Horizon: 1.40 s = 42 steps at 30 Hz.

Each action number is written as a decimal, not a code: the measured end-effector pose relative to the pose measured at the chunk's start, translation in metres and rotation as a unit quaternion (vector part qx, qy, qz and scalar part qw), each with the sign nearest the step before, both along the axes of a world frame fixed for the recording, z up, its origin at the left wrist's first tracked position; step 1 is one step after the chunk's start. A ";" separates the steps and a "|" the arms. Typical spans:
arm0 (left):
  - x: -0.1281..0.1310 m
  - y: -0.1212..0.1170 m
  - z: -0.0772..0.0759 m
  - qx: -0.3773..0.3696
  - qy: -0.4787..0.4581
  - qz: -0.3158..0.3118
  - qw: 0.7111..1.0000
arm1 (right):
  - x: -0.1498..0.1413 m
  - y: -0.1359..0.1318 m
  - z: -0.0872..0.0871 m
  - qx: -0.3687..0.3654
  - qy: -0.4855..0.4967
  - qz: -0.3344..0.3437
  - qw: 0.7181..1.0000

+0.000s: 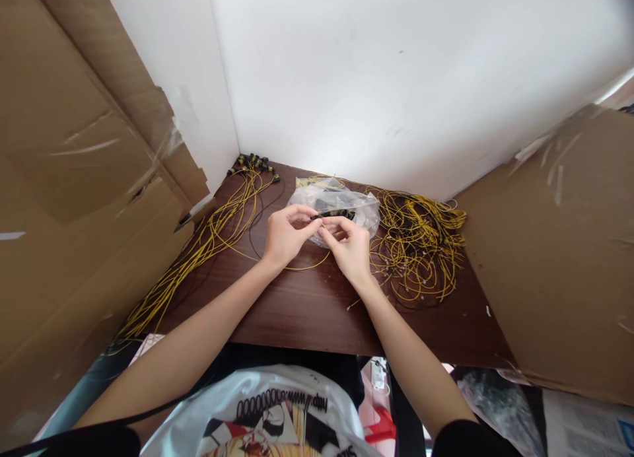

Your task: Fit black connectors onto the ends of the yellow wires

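In the head view, my left hand [288, 236] and my right hand [352, 251] meet fingertip to fingertip over the middle of the table. A small black part [316, 216] is pinched between the thumb and finger of my left hand. A thin yellow wire [302, 269] curves across the wood and up to my right hand's pinched fingers, where its end is hidden. Just behind both hands lies a clear plastic bag [366, 211] with several small black parts [341, 213] in it.
A tangled heap of yellow wires [421, 239] lies on the right of the brown table [307, 318]. At left, long yellow wires [198, 259] end in black connectors [253, 161]. Cardboard sheets [555, 246] flank both sides; a white wall [396, 80] stands behind.
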<state>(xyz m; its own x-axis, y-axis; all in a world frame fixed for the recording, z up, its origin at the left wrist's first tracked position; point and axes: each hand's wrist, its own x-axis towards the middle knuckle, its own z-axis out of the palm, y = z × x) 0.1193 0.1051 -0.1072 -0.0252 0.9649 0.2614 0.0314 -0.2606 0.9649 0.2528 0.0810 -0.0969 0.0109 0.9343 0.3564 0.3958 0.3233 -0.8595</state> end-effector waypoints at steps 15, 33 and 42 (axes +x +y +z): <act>0.000 0.000 0.004 -0.012 0.016 0.014 1.000 | 0.002 -0.002 -0.006 0.124 -0.139 -0.013 0.982; 0.001 -0.004 0.007 0.002 -0.026 -0.001 1.000 | 0.004 0.005 0.004 -0.142 0.206 0.045 0.967; -0.001 -0.004 0.008 0.022 0.004 -0.004 1.000 | 0.012 0.012 0.006 -0.336 0.360 0.163 0.855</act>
